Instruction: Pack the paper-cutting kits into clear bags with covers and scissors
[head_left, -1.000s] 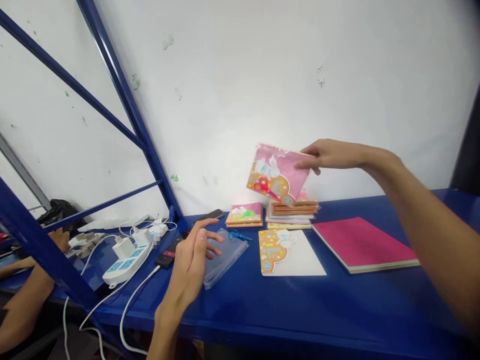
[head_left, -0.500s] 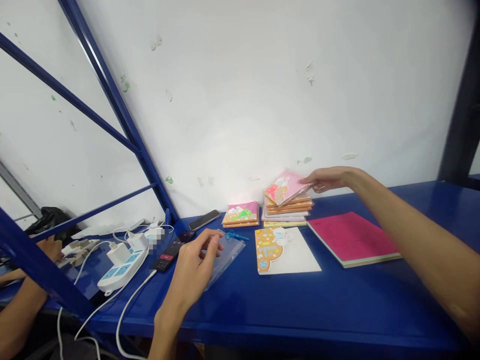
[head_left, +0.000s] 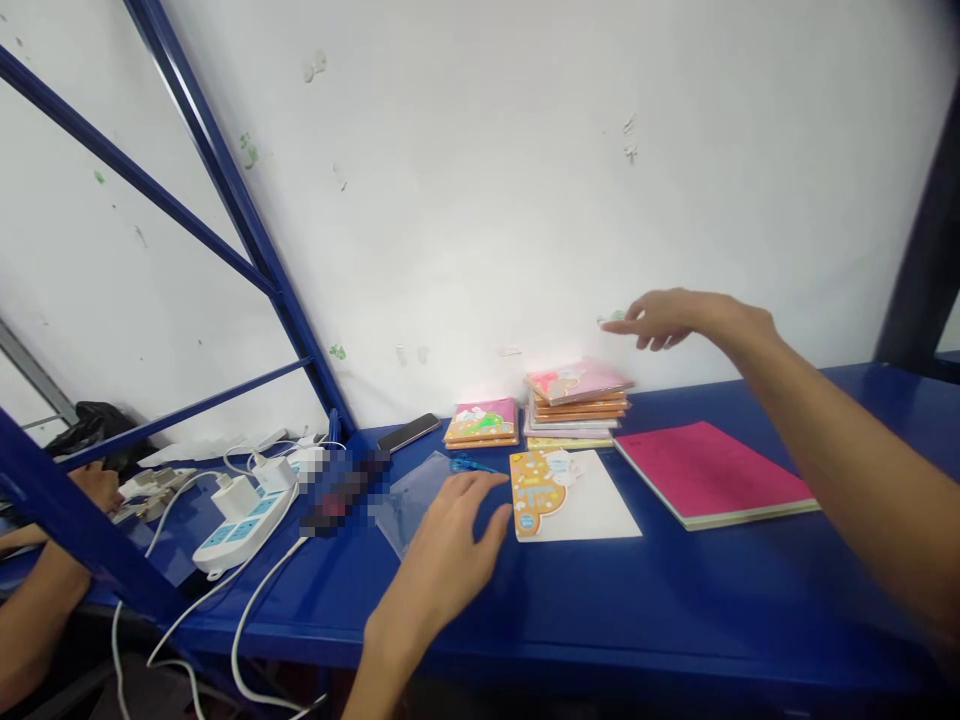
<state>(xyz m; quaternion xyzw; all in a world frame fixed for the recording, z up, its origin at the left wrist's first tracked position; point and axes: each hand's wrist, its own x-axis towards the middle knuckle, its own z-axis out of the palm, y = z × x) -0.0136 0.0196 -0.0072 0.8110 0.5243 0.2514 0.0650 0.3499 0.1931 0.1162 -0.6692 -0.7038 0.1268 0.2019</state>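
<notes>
Booklets (head_left: 577, 400) in a low stack, pink cover on top, orange-edged and pale ones beneath, sit at the back of the glossy blue metal worktop (head_left: 600, 610), against the white wall (head_left: 480, 200). Right hand (head_left: 660, 320) hangs in the air just above and to the right of the stack, fingers loosely curled, index leading, holding and touching nothing. Left hand (head_left: 442, 560) lies low over the worktop, fingers spread and pointing right, empty; its tips come just beside a white sheet with an orange cut-out card (head_left: 570, 495). By the palm sits a clear plastic sleeve (head_left: 405, 505); contact with it cannot be told from this view. Small blue scissors (head_left: 472, 464) lie just beyond the fingers. Booklets judged light and thin, stiff-covered but slick: best taken by the edges, thumb over, fingers under. Sleeve judged soft, very light and slippery on the gloss: pinch at a corner. Magenta notebook (head_left: 712, 472) lies flat to the right.
</notes>
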